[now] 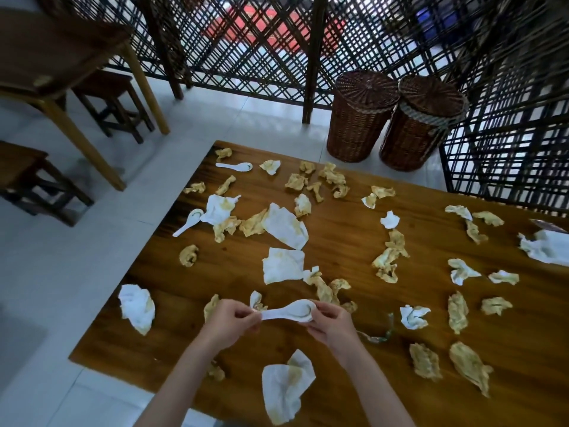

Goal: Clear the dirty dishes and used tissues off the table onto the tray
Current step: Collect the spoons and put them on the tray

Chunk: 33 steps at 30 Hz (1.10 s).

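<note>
The spoon (291, 312) is held just above the near part of the table (338, 241), its handle pinched in the left hand (229, 318) and its bowl end in the fingers of the right hand (328, 322). Little looks cleared: stained tissues (284, 224) litter the whole top, two more spoons (235, 166) lie at the far left, and no tray is in view.

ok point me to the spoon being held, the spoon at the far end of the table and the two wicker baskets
held spoon (291, 312), head view, on its bowl
far spoon (235, 167), head view, mid handle
wicker baskets (358, 124), head view, left basket's side wall
</note>
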{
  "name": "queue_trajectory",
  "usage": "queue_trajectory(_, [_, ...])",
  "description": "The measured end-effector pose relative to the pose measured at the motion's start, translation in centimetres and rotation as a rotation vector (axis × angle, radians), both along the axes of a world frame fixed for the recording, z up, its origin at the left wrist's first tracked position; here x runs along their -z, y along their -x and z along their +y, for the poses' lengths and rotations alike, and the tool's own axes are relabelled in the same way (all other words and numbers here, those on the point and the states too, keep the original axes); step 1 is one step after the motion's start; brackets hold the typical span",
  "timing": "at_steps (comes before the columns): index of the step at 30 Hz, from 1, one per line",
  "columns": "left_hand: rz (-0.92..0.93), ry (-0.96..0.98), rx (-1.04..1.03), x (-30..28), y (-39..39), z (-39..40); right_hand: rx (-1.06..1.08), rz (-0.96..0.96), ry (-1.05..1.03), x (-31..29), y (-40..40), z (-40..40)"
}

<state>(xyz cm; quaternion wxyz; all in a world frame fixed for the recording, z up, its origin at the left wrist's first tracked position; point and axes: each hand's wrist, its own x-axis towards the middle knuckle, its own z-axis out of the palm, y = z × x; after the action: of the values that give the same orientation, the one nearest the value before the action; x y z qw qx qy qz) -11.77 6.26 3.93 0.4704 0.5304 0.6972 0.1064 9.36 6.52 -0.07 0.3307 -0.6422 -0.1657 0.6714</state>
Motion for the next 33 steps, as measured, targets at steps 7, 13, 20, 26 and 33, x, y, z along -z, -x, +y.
queue_trajectory(7, [0.042, -0.023, -0.109, 0.5, 3.6, 1.9, 0.015, -0.018, 0.018, 1.1, 3.6, 2.0])
queue_trajectory(13, [0.063, -0.006, -0.181, 2.1, 10.4, 6.8, 0.083, 0.0, 0.03, 1.4, 7.9, 5.2])
queue_trajectory(20, [-0.018, 0.072, -0.5, 6.3, 17.2, 13.6, 0.159, -0.049, 0.026, 2.6, 12.1, 8.6])
queue_trajectory(26, [-0.04, -0.013, -0.641, 8.3, 18.9, 16.7, 0.236, -0.067, 0.064, 2.8, 13.7, 10.4])
queue_trajectory(33, [-0.061, 0.016, -0.665, 9.2, 19.8, 16.9, 0.223, -0.107, 0.066, 1.8, 13.7, 11.6])
